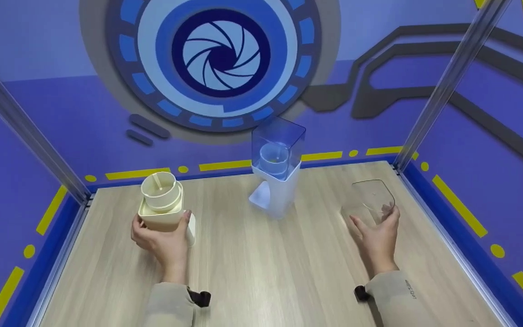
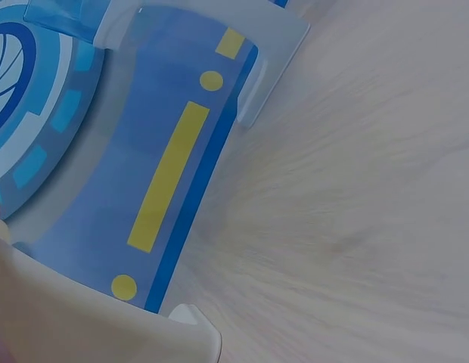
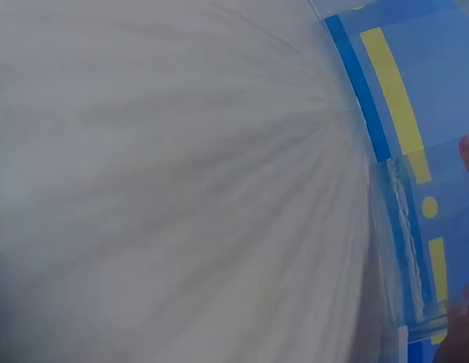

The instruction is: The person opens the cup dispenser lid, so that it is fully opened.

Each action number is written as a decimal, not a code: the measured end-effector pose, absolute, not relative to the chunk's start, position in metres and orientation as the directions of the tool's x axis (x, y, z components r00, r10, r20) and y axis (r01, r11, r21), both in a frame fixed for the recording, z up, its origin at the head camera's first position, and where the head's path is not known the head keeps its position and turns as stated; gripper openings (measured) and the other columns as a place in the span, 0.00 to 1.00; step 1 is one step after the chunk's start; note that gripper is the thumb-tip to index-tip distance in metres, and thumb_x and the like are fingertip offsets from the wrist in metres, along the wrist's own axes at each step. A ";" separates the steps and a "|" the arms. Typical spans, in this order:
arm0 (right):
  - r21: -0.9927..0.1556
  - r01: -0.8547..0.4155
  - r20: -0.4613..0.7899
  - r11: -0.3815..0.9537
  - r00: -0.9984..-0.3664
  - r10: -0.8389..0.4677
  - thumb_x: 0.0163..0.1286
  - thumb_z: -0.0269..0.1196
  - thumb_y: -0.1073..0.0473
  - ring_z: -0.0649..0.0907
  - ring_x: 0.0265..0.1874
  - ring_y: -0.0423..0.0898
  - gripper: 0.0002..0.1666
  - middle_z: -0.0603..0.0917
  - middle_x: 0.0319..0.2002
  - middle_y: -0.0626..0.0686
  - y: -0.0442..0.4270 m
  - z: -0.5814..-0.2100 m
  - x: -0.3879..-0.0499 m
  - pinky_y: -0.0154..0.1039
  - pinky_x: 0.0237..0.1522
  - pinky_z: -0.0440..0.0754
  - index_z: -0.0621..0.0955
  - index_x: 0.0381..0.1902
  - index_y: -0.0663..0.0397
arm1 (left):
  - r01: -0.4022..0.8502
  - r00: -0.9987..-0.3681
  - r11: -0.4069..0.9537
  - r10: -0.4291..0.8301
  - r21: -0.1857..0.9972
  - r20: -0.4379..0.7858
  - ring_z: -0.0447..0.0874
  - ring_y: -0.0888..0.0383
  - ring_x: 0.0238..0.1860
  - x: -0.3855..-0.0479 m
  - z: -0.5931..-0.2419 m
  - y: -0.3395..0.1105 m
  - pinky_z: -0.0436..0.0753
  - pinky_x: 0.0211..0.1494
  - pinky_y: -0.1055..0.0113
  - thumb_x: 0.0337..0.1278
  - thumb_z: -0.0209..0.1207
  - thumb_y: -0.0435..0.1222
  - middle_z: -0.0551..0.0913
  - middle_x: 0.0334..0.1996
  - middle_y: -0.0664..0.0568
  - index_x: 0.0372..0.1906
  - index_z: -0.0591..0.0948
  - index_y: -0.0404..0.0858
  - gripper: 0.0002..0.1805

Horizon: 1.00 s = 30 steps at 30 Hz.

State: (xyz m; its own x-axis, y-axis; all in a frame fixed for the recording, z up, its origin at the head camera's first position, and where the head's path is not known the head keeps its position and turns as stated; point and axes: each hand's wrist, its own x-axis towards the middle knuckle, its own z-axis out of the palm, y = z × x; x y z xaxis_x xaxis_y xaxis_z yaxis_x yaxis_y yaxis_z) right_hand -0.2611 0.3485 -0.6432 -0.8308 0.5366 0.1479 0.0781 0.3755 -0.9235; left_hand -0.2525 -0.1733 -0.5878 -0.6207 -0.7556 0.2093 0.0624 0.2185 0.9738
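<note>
Cream base (image 1: 164, 220) at the table (image 1: 252, 272)'s 10 o'clock, clear cover (image 1: 372, 197) at 2.
Left hand (image 1: 164, 245) grips the cream base and hides its lower front; I can't tell if it touches the table. Right hand (image 1: 379, 238), well apart, grips the clear cover, its low edges hard to see. A white stand (image 1: 280, 195) with a clear top (image 1: 294, 136) sits at 12.

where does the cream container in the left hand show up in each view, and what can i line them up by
Head: left of centre, the cream container upright in the left hand.
Left wrist: cut off at the bottom left corner, only part of the cream container showing.
Right wrist: not in it.
Shared landmark: the yellow dash-and-dot band along the wall's foot.
</note>
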 end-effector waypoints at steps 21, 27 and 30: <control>-0.779 -0.525 0.625 0.342 -0.615 0.481 0.56 0.81 0.70 0.47 0.94 0.60 0.74 0.54 0.90 0.62 0.308 -0.596 -0.263 0.54 0.97 0.40 0.47 0.89 0.66 | 0.467 -0.481 0.454 -0.590 0.759 0.649 0.41 0.38 0.87 -0.237 -0.543 -0.119 0.55 0.93 0.40 0.38 0.88 0.37 0.46 0.83 0.22 0.84 0.51 0.29 0.72; -0.784 -0.521 0.620 0.337 -0.667 0.413 0.64 0.78 0.72 0.55 0.92 0.58 0.62 0.63 0.87 0.61 0.284 -0.579 -0.277 0.48 0.96 0.48 0.56 0.88 0.64 | 0.544 -0.538 0.387 -0.520 0.744 0.664 0.49 0.33 0.87 -0.238 -0.532 -0.088 0.56 0.94 0.42 0.40 0.86 0.33 0.46 0.83 0.22 0.84 0.50 0.25 0.70; -0.814 -0.481 0.579 0.326 -0.722 0.380 0.71 0.76 0.71 0.63 0.90 0.58 0.50 0.72 0.83 0.61 0.275 -0.574 -0.287 0.46 0.95 0.55 0.66 0.85 0.63 | 0.550 -0.603 0.321 -0.487 0.771 0.632 0.58 0.35 0.83 -0.242 -0.531 -0.074 0.62 0.93 0.42 0.46 0.85 0.31 0.50 0.82 0.23 0.84 0.52 0.24 0.66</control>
State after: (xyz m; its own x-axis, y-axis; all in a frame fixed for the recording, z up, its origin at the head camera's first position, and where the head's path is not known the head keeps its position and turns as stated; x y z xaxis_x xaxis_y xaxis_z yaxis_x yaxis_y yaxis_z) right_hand -0.2873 0.2749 -0.5743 -0.7218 0.3799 0.5786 -0.4809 0.3260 -0.8139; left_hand -0.2424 -0.0737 -0.5309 -0.6027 -0.4871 0.6321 0.5498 0.3206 0.7713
